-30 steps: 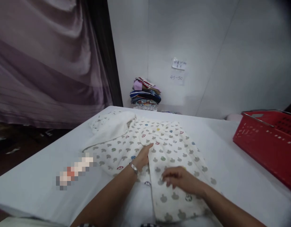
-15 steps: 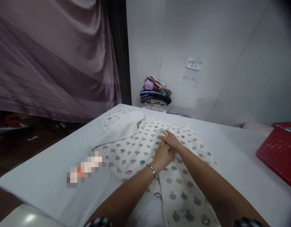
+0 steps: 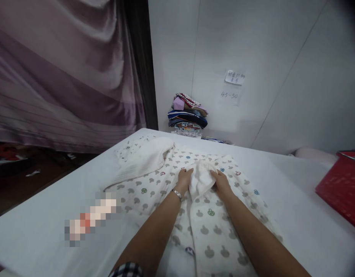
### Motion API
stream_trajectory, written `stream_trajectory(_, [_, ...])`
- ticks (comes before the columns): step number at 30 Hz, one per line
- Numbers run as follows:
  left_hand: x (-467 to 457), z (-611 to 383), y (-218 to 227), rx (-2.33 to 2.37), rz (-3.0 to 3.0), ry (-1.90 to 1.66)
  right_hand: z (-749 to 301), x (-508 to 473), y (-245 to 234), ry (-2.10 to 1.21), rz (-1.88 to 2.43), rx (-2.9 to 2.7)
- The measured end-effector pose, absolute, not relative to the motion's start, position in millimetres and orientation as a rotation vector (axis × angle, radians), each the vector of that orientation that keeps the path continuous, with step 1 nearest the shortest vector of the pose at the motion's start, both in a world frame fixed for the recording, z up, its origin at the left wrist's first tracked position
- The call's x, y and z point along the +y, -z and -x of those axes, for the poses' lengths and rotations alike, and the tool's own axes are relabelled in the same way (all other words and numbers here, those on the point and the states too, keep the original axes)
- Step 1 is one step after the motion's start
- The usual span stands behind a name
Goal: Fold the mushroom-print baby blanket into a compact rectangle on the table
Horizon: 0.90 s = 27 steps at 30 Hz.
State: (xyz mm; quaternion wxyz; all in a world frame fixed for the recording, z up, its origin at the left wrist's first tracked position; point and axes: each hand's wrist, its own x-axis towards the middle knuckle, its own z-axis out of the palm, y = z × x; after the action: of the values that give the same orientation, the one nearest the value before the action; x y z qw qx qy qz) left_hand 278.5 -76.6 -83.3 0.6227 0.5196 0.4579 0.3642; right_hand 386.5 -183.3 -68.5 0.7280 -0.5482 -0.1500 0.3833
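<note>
A white garment with grey and coloured mushroom prints (image 3: 154,184) lies spread over the white table. Its long printed strip (image 3: 210,234) runs toward me between my forearms. My left hand (image 3: 184,181), with a bracelet on the wrist, pinches one side of a bunched white part of the cloth (image 3: 202,177). On the other side of that bunch, my right hand (image 3: 223,184) grips it with thumb and fingers. The bunch is raised and stretched between both hands. At the far left a white layer (image 3: 145,157) lies over the print; whether it belongs to this garment, I cannot tell.
On the white table (image 3: 298,215), a blurred-out patch (image 3: 91,221) lies at left. Folded clothes (image 3: 187,113) are stacked at the back by the wall. A red basket (image 3: 341,188) stands at the right edge. Purple curtains (image 3: 70,69) hang at left. Paper notes (image 3: 234,77) are on the wall.
My hands were together, one over the other, on the cloth. Now they are apart, left and right, with the white bunch opened out between them. The view has shifted slightly.
</note>
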Motion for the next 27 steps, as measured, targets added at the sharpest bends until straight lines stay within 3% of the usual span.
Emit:
stream_trajectory(7, [-93,-270,77,0.774,-1.533,-1.229,-385,-187,69,-0.79,0.968,-0.191])
stream_trajectory(13, [-85,-272,86,0.831,-1.15,-0.949,-388,-187,76,-0.803,1.038,-0.176])
stream_trajectory(19, [-74,-269,80,0.711,-0.93,-0.885,-390,-189,74,-0.693,1.172,-0.284])
stream_trajectory(27, [-88,-263,57,0.891,-1.865,-1.046,-412,-206,42,-0.451,1.292,-0.447])
